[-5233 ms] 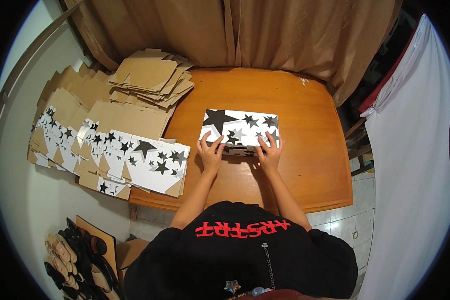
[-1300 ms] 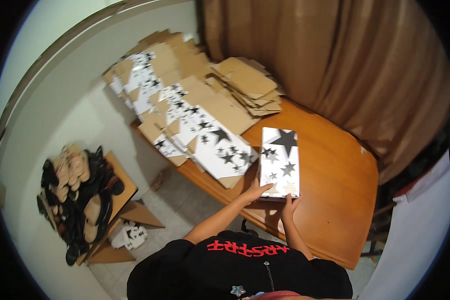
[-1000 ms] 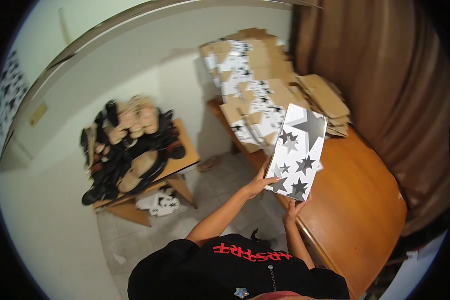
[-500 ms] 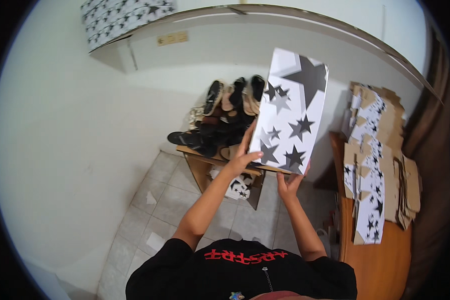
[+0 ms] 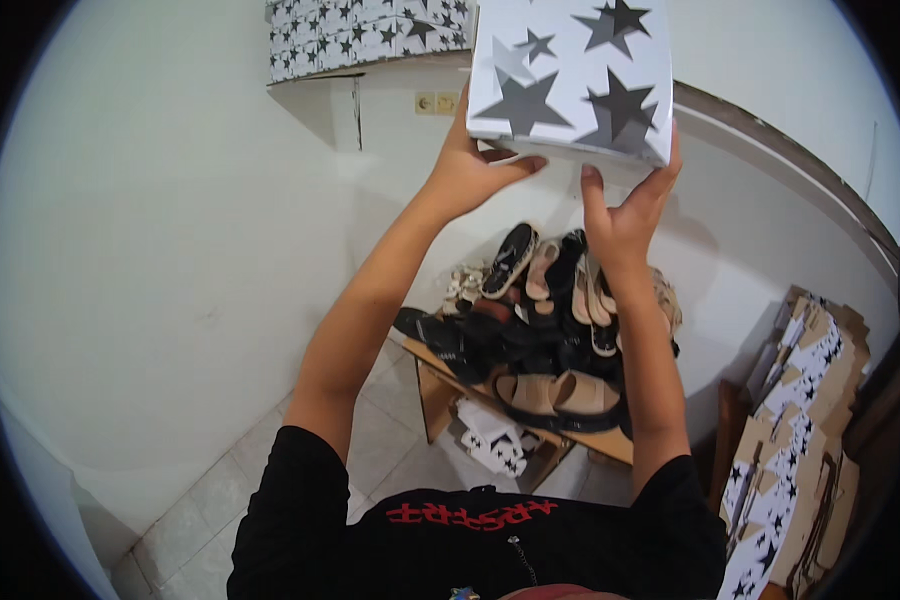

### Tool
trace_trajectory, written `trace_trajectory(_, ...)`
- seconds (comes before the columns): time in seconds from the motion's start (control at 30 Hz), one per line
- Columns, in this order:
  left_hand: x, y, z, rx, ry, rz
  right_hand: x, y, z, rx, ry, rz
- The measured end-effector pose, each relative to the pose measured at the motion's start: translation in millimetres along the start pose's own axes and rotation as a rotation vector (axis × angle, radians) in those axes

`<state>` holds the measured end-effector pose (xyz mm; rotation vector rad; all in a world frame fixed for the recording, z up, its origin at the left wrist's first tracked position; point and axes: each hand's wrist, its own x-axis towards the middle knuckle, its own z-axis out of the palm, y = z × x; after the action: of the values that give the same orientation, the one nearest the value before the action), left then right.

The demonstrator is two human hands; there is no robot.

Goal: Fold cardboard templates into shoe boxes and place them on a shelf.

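Note:
Raised high in front of me is a white shoebox (image 5: 570, 85) printed with grey and black stars; its far end runs out of the picture. My left hand (image 5: 480, 170) grips its left side, the thumb beneath the near edge. On the right side my right hand (image 5: 632, 215) holds it too, fingers along the side and thumb under the edge. Behind the box runs a wall shelf (image 5: 780, 145), and I cannot tell whether the box touches it. More star-printed boxes (image 5: 370, 35) stand stacked on the shelf, left of the one I hold.
Below my arms, a small wooden table (image 5: 435, 375) carries a pile of sandals and shoes (image 5: 555, 310). Star-printed card (image 5: 495, 440) lies in its lower part. At the right, flattened star-printed cartons (image 5: 800, 420) are stacked. A wall socket (image 5: 435, 103) sits under the shelf.
Both hands have lifted the shoebox upward, from above the shoe table to shelf height. The view has tilted up, showing more of the stacked boxes and the shoes.

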<state>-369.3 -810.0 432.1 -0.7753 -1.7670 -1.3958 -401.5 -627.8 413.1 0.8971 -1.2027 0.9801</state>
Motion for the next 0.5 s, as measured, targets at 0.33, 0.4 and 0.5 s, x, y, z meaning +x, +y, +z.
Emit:
trace_trajectory(0.33,100,-50,-90,0.066,0.204,0.189,79,75,122,0.126,-0.113,-0.279)
trace_trajectory(0.4,114,-69,-106,0.110,0.215,0.188,83,78,141,0.089,-0.212,-0.287)
trace_trajectory(0.5,138,-99,-137,0.156,0.202,0.173,85,97,182,0.109,-0.228,-0.246)
